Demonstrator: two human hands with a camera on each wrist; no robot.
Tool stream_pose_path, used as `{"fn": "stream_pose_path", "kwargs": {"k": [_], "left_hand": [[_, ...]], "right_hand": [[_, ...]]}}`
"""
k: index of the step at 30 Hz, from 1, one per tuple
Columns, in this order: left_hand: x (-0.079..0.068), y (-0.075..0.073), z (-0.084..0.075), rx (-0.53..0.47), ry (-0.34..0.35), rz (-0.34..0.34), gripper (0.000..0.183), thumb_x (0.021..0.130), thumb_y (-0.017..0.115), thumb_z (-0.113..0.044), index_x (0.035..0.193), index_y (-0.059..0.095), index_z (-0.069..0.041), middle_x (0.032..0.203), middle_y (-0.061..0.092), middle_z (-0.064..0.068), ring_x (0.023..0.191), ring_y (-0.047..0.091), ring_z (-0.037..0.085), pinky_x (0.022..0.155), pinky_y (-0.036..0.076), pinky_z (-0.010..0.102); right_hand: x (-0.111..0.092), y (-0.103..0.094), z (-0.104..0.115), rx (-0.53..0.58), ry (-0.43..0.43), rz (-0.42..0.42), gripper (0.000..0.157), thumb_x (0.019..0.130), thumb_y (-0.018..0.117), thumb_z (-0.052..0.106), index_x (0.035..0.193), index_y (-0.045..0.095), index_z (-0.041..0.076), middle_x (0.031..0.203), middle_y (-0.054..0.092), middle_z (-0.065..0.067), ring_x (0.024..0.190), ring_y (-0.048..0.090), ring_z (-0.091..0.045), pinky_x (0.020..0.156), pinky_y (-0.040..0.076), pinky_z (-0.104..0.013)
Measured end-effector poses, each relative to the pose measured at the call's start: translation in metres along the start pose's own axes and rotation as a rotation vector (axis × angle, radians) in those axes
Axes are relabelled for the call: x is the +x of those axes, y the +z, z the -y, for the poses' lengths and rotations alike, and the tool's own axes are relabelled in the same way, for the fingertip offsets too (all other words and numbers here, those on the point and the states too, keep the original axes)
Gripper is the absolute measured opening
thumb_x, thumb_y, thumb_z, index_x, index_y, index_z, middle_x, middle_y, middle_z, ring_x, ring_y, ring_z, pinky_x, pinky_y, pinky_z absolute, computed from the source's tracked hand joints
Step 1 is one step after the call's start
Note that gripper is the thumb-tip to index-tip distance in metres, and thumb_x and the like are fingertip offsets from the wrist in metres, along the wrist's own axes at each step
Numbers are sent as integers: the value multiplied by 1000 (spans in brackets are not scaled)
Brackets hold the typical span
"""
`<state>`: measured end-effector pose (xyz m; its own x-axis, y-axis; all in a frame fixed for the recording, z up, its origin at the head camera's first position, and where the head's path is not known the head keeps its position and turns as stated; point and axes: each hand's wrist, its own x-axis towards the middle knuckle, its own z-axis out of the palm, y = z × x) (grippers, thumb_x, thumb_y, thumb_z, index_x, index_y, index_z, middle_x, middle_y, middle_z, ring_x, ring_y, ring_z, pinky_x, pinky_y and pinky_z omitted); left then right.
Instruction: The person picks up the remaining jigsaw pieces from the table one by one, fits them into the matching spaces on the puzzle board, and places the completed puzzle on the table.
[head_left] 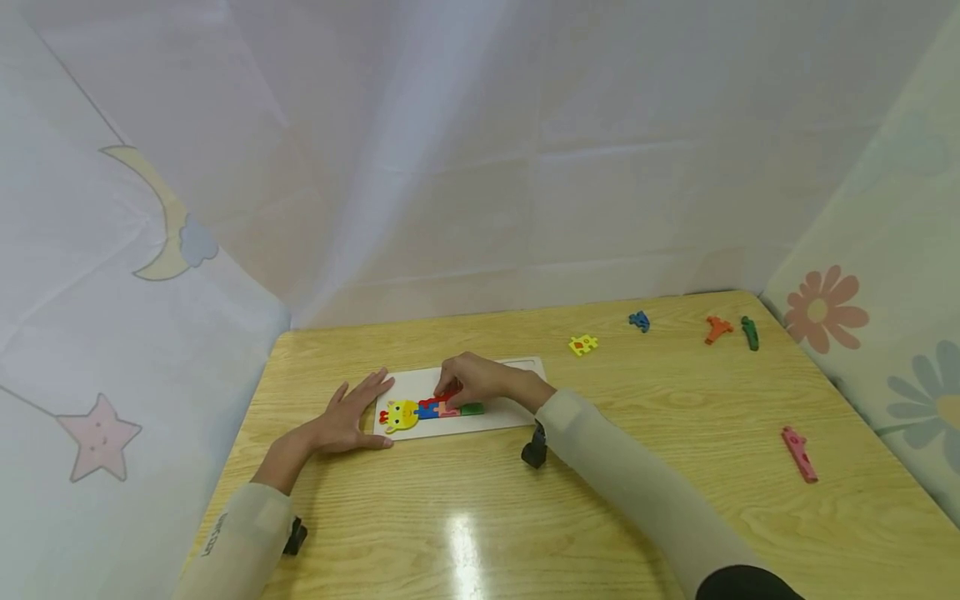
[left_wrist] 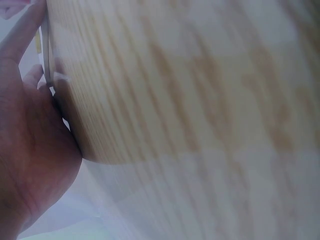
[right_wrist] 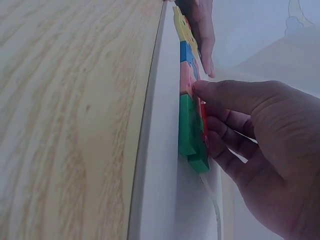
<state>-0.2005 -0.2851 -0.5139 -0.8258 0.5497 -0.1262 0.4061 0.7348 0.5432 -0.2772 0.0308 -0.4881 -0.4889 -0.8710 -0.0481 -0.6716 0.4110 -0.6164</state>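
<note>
Red piece point(head_left: 428, 402) pinched among close neighbours on the white board point(head_left: 408, 382)

The right hand point(head_left: 480, 380) curls its fingers round the red piece, over the middle of the board. Its thumb also touches the pink piece point(head_left: 447, 409), so lifting or twisting could drag that piece out of line. The blue piece point(head_left: 428, 412) and green piece point(head_left: 472, 409) sit close enough to be nudged too. The left hand point(head_left: 348, 421) lies spread, fingers straight, at the board's left end; if it eased off, the board could skid under sideways pressure.

Counted: one board, two hands, and on the board one giraffe head point(head_left: 402, 415) plus one each of blue, pink, green and red, the red partly hidden. Five loose pieces lie right of the board: yellow point(head_left: 582, 344) nearest its end, then blue point(head_left: 640, 321), orange point(head_left: 717, 329), green point(head_left: 751, 333) and pink point(head_left: 799, 454).
</note>
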Motion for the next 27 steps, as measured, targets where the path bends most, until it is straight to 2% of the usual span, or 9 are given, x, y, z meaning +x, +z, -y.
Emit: {"fn": "stream_pose_path", "kwargs": {"k": [5,13,20,27], "left_hand": [[-1,0,-1,-2,14,-13,109,88,83,-52,168,25,-6,177,11,19,161,10,47,121,-4,74],[-1,-3,-4,7,-7,3,109,88,84,-50,168,25,-5,177,10,19,162,10,45,122,-4,73],[0,-2,-3,13,-11,6,109,88,83,-51,168,25,-5,177,10,19,162,9,45,123,-4,73],[0,-1,-1,12,-12,16,110,89,82,-52,169,23,-8,178,9,16,163,8,43,124,-6,71]], "right_hand": [[-5,-1,2,-1,4,-6,27,96,81,12,121,80,5,109,72,-4,88,61,-11,80,52,-20],[-13,-3,-2,-31,-32,-45,28,96,81,12,122,79,3,110,72,-5,94,67,-15,84,56,-21],[-20,-6,-2,-68,-75,-80,30,96,81,13,123,78,0,114,73,-9,98,69,-21,86,58,-28],[-30,-10,0,-73,-30,-88,32,96,81,16,125,78,2,118,74,-8,102,68,-22,92,60,-33]]}}
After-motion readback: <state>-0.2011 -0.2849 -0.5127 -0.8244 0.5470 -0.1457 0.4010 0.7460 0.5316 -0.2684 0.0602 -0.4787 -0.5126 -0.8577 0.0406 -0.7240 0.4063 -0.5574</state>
